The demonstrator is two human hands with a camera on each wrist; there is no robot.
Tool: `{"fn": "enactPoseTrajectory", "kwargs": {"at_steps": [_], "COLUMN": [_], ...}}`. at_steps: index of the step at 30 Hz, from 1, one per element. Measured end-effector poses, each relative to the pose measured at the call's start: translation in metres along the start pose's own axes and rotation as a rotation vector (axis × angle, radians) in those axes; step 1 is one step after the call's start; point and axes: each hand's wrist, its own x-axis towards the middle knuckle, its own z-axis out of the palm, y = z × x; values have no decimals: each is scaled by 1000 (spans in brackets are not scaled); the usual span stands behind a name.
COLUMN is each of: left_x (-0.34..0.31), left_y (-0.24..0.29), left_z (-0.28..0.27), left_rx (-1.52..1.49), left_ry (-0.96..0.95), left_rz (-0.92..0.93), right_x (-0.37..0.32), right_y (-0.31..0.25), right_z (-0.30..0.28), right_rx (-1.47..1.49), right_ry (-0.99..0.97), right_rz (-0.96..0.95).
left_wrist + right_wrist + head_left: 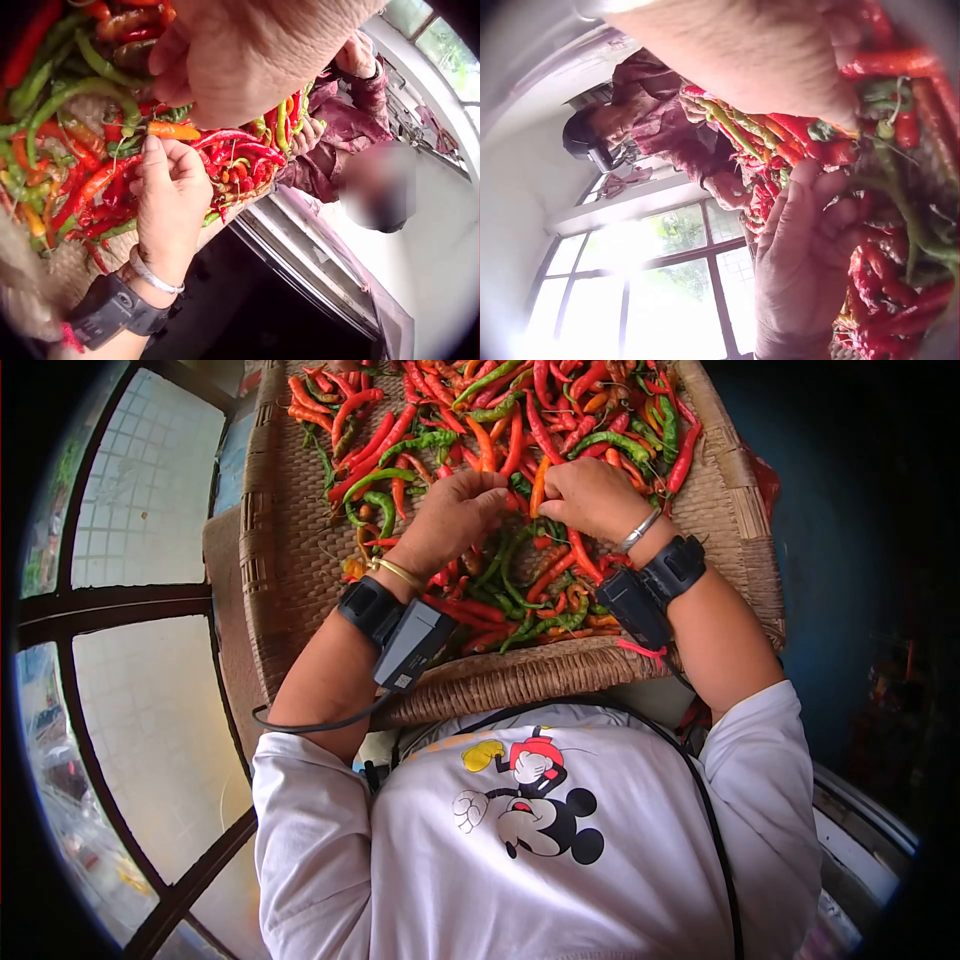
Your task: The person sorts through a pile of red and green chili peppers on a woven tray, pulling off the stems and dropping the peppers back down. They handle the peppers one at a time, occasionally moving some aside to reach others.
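Note:
Many red, green and orange chili peppers (385,450) lie heaped in a shallow woven basket (745,540). My right hand (595,500) pinches an orange chili pepper (174,132) by its lower end, thumb against fingers, near the middle of the pile. Just left of it, my left hand (440,525) reaches over the peppers with its fingers bent inward. The left fingertips come close to the right hand in the head view; I cannot tell whether they pinch anything. In the right wrist view, my left hand (795,270) stands beside the heap, thumb upward.
The thick woven rim (520,678) runs between the pile and my shirt. Across the basket another person (311,169) has a hand (307,136) at the peppers. A framed window (140,510) stands on the left. Wrist cameras with cables sit on both forearms.

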Motion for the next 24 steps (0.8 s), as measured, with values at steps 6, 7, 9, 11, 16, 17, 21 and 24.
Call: {"fn": "enactPoseTrajectory", "kwargs": {"at_steps": [6,7,9,11,16,17,21,24], "left_x": [8,8,7,7,9,9,12,10], "left_y": [-7,-8,-11,-11,-10,-12,-16,-16], "left_z": [6,7,9,8,5,5,3,1], "left_rx": [893,891,1077,1062,1097,1143,1112,997], "left_ry": [327,331,303,307,247,239,218,77], "left_rz": [700,698,836,814,802,821,835,705], "right_x": [1,1,3,3,4,4,4,8], "right_y": [-5,-6,-8,-4,-8,-7,-2,3], "right_z": [1,-2,-8,0,-6,-5,3,5], "right_rx": [-3,-4,13,24,8,8,29,54], "right_ry": [18,16,-132,-63,-114,-107,40,146], "right_rz": [-4,-7,90,50,72,64,4,-19]}}
